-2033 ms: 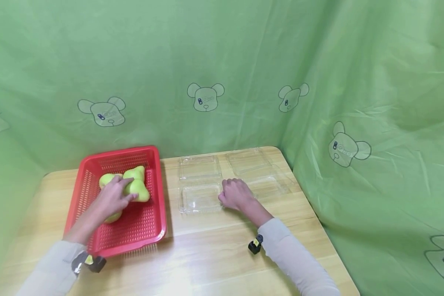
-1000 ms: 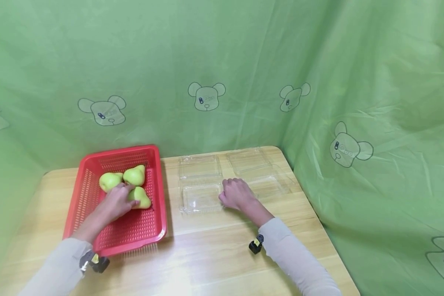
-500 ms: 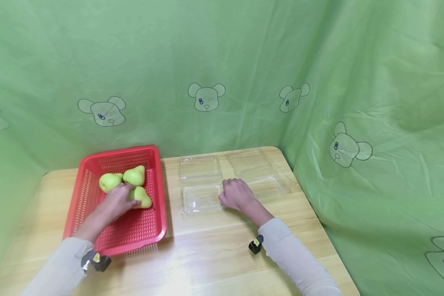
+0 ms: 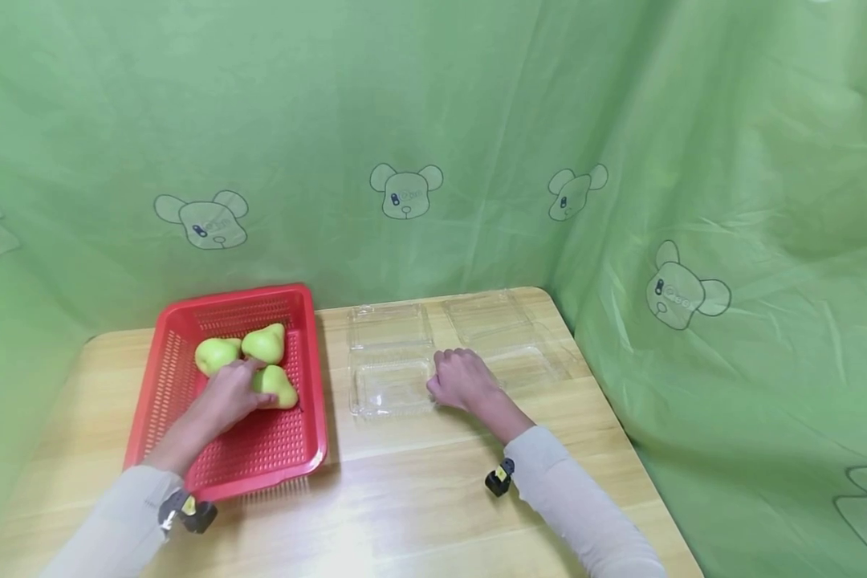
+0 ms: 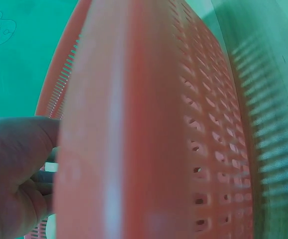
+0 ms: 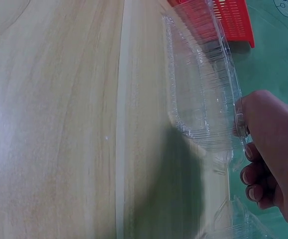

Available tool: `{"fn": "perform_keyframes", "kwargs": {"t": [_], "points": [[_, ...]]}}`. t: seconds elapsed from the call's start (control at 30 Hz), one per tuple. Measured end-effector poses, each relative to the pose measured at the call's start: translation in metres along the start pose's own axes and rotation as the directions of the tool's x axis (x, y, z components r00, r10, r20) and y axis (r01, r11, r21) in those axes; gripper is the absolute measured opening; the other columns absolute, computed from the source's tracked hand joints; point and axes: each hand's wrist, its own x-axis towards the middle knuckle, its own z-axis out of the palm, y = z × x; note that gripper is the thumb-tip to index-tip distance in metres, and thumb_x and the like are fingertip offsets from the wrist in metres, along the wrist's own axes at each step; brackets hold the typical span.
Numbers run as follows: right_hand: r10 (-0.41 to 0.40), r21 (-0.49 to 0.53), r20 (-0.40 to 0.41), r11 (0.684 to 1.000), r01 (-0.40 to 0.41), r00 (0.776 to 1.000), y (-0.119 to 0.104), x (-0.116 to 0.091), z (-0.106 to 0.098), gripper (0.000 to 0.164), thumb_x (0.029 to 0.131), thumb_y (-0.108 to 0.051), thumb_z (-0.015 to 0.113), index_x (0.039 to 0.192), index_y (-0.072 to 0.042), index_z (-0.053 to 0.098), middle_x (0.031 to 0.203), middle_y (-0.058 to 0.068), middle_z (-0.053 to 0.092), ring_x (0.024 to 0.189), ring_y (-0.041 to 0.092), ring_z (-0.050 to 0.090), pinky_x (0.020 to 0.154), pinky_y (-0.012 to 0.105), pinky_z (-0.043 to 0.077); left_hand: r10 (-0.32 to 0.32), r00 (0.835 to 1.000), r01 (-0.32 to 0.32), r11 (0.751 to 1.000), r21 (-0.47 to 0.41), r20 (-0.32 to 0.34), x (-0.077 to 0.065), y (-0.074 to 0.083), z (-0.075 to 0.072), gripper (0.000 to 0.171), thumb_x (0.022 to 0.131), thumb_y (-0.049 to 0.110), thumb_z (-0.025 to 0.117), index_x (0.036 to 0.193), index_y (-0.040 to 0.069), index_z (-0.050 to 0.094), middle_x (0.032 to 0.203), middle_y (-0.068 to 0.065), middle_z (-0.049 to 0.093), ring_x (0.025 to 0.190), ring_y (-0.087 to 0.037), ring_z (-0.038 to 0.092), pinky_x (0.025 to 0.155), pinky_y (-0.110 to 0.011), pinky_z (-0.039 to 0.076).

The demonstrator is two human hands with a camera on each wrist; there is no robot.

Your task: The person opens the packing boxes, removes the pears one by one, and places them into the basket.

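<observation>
In the head view, the left hand (image 4: 229, 395) reaches into a red plastic basket (image 4: 316, 401) and grips a green pear (image 4: 278, 387). Touching that one are a second pear (image 4: 263, 345) and a third pear (image 4: 217, 355) behind it. The basket wall blocks most of the left wrist view; the left hand (image 5: 17, 174) shows at its edge. My right hand (image 4: 462, 379), fingers curled, is at the right side of an opened clear plastic container (image 4: 393, 385). In the right wrist view its thumb meets the container's rim (image 6: 228, 84); the index fingertip is hidden.
Another opened clear container (image 4: 487, 317) lies to the right, partly behind the right hand. Everything stands on a wooden table (image 4: 405, 498). Green curtains (image 4: 296, 144) with bear prints enclose the back and sides.
Since two seconds ago, the left hand and the pear it grips have come down and slightly nearer in the basket. Over the last second both hands have stayed nearly still.
</observation>
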Motion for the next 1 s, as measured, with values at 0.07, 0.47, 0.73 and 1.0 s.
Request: {"fn": "perform_keyframes", "kwargs": {"t": [0.07, 0.47, 0.73, 1.0], "points": [[0.005, -0.005, 0.006, 1.0, -0.005, 1.0, 0.0, 0.0, 0.0, 0.024, 0.094, -0.026, 0.058, 0.075, -0.012, 0.053, 0.065, -0.001, 0.047, 0.06, 0.016, 0.044, 0.059, 0.028, 0.046, 0.0, 1.0, 0.0, 1.0, 0.005, 0.002, 0.0, 0.001, 0.0, 0.064, 0.08, 0.022, 0.089, 0.129, -0.01, 0.062, 0.11, -0.032, 0.071, 0.096, -0.043, 0.07, 0.084, -0.058, 0.061], [-0.004, -0.03, -0.024, 1.0, 0.003, 1.0, 0.002, -0.002, 0.002, 0.024, 0.095, -0.024, 0.056, 0.076, -0.01, 0.054, 0.066, 0.001, 0.049, 0.059, 0.016, 0.045, 0.058, 0.03, 0.048, -0.012, 1.0, 0.012, 1.0, -0.001, 0.011, -0.001, 0.004, -0.001, 0.062, 0.083, 0.023, 0.087, 0.129, -0.01, 0.062, 0.114, -0.032, 0.069, 0.102, -0.043, 0.069, 0.088, -0.058, 0.06], [-0.018, -0.039, -0.066, 0.999, 0.016, 0.998, 0.003, -0.005, 0.005, 0.024, 0.098, -0.02, 0.054, 0.078, -0.008, 0.057, 0.067, 0.003, 0.052, 0.06, 0.018, 0.048, 0.061, 0.033, 0.053, -0.033, 0.999, 0.033, 0.999, 0.006, 0.032, 0.0, 0.01, -0.004, 0.061, 0.089, 0.029, 0.082, 0.131, -0.009, 0.062, 0.115, -0.03, 0.069, 0.096, -0.035, 0.065, 0.082, -0.053, 0.061], [-0.04, -0.062, -0.107, 0.997, 0.034, 0.993, 0.002, -0.009, 0.003, 0.027, 0.1, -0.019, 0.047, 0.078, -0.008, 0.059, 0.068, 0.005, 0.057, 0.062, 0.02, 0.055, 0.064, 0.035, 0.056, -0.072, 0.996, 0.072, 0.997, 0.008, 0.044, -0.002, 0.022, -0.014, 0.066, 0.095, 0.037, 0.075, 0.14, -0.007, 0.056, 0.135, -0.034, 0.061, 0.114, -0.045, 0.064, 0.095, -0.064, 0.058]]}}
